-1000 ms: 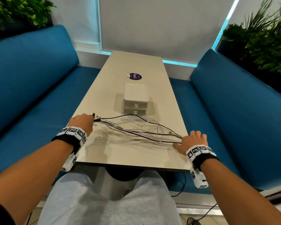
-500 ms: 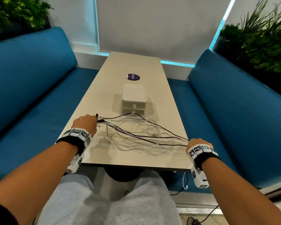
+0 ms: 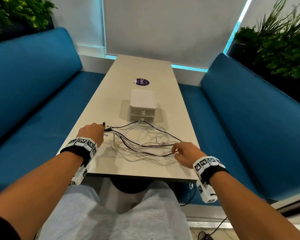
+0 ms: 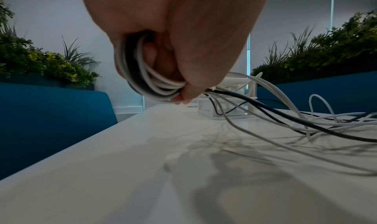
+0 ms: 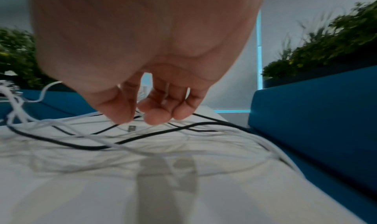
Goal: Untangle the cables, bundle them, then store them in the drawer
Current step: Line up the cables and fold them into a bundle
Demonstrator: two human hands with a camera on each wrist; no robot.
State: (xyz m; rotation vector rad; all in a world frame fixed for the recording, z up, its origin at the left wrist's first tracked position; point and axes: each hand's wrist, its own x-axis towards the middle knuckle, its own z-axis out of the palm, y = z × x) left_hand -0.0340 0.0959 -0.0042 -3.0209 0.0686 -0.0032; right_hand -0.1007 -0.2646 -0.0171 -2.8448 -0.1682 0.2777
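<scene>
The long pale table (image 3: 145, 70) carries a white two-drawer box (image 3: 142, 106) at its middle, both drawers closed, and just in front of it the tangle of black and white cables (image 3: 142, 144) sprawls toward the near edge. The left hand (image 3: 91, 132) still clenches a gathered coil of cable ends at the table's left edge. The right hand (image 3: 184, 154), which half a second ago sat closed at the right edge gripping the strands, has come inward, its fingers (image 5: 155, 114) now loosely curled and lowered onto the loops, pinching nothing clearly.
</scene>
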